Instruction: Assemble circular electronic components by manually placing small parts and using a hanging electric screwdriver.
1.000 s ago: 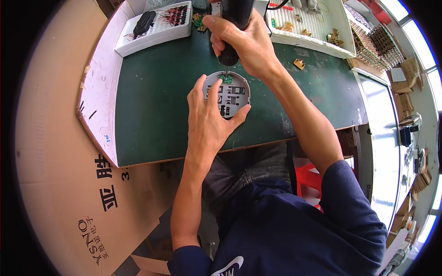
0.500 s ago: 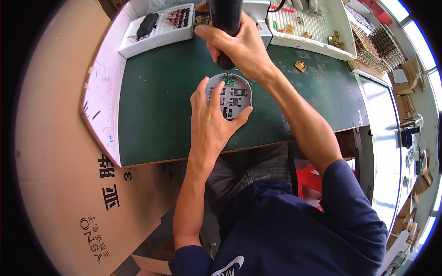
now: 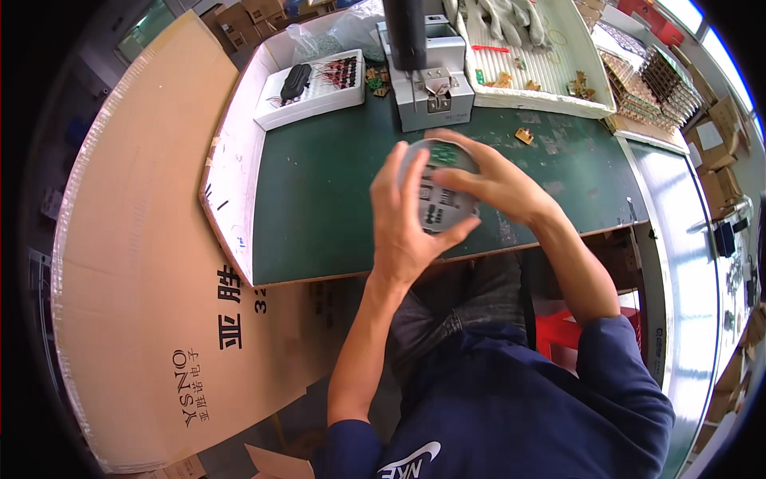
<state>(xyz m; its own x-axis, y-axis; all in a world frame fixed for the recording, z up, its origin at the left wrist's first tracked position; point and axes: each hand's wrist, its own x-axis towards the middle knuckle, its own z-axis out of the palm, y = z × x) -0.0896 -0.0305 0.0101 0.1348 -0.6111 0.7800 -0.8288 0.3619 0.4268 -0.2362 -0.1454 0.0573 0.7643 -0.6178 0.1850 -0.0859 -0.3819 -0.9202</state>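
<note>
Grey housing (image 3: 437, 196) sits between fingers (image 3: 412, 182) of 2 hands (image 3: 399, 231).

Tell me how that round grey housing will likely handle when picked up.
The round grey housing is probably stiff: it shows no bend between the left hand and right hand. It looks fairly light, being a shallow shell. The green circuit board inside may be fragile, as it sits exposed.

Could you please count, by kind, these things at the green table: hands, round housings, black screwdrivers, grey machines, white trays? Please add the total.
Hands: 2 (left hand, right hand)
Round grey housing: 1
Black screwdriver: 1
Grey machine: 1
White trays: 2 (left tray, right tray)
Total: 7
</note>
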